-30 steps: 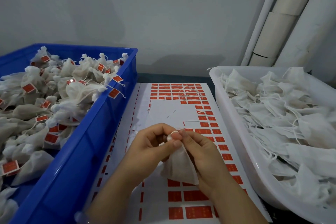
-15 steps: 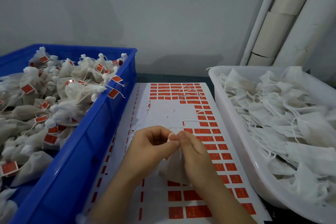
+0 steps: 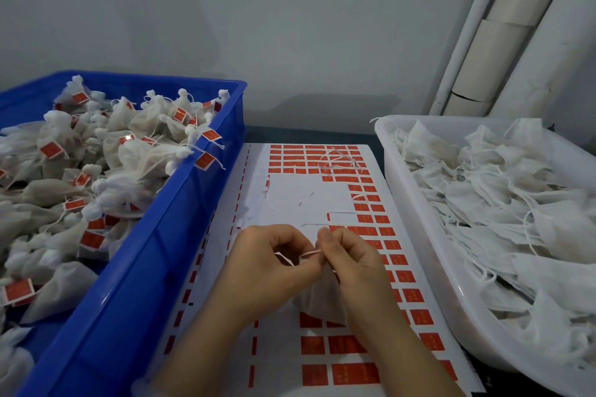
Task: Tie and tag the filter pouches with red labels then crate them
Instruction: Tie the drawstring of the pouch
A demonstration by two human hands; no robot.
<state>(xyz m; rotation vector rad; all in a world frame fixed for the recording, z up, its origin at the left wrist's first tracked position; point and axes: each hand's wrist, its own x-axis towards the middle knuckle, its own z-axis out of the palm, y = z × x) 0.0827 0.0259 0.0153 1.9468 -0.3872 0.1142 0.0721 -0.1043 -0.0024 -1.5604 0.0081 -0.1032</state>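
Lettering on red labels (image 3: 346, 345) beneath held pouch (image 3: 317, 304) unreadable.

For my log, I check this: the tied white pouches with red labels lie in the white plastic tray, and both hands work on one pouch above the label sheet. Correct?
One error: in the head view the tied white pouches with red labels lie in the blue plastic crate, not the white plastic tray. The rest stands.
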